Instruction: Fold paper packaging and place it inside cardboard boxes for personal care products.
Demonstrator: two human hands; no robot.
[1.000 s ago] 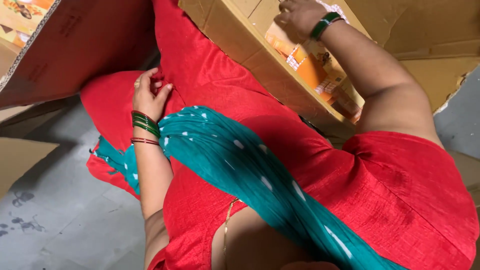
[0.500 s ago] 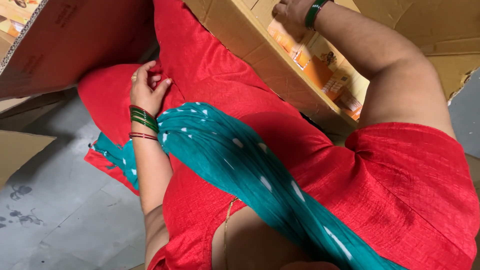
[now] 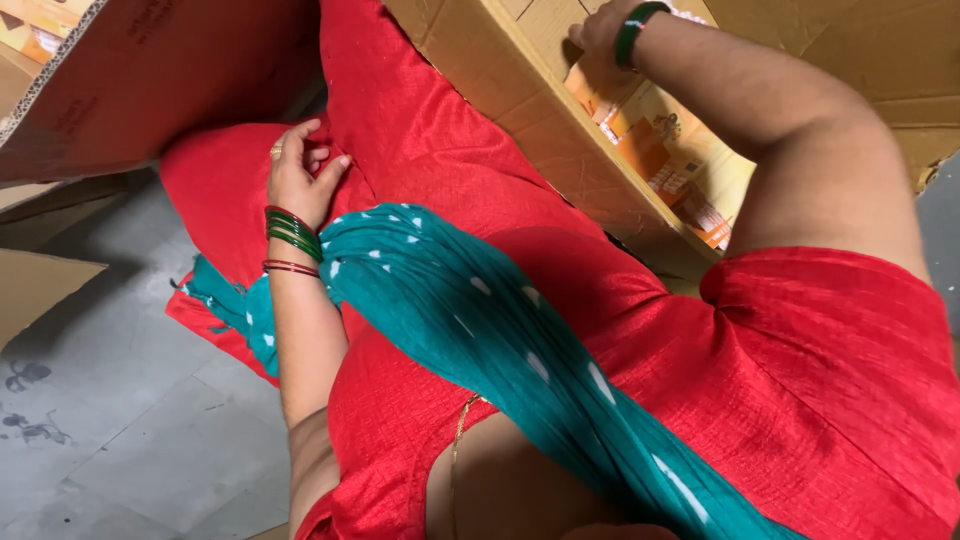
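Presently, the person's right hand [image 3: 600, 30] is reaching into the open cardboard box [image 3: 520, 110] at the top of the view, and all positions below are referenced to that box. The hand sits at the far end of the box interior, partly cut off by the top edge of the view, so whether its fingers are spread or closed around anything cannot be told. A green bangle [image 3: 632, 30] circles the wrist. Just below the hand, inside the box, lie orange-and-white printed packets [image 3: 660, 150], stacked against the box's near wall; the hand appears to touch the uppermost one, though contact cannot be confirmed.

The left hand [image 3: 300, 175] is outside the box, to its left and lower, resting on red fabric [image 3: 420, 130] that covers the person's knee. Its fingers are loosely curled, narrow, pinching or pressing the cloth and holding no separate object. Green and red bangles [image 3: 292, 235] sit on that wrist.

A teal scarf with white spots [image 3: 480, 320] runs diagonally below the box across the red garment. To the left of the box, at the upper corner of the view, a second cardboard flap [image 3: 110, 80] overhangs. Below that flap is a grey tiled floor [image 3: 110, 420], well apart from the box.
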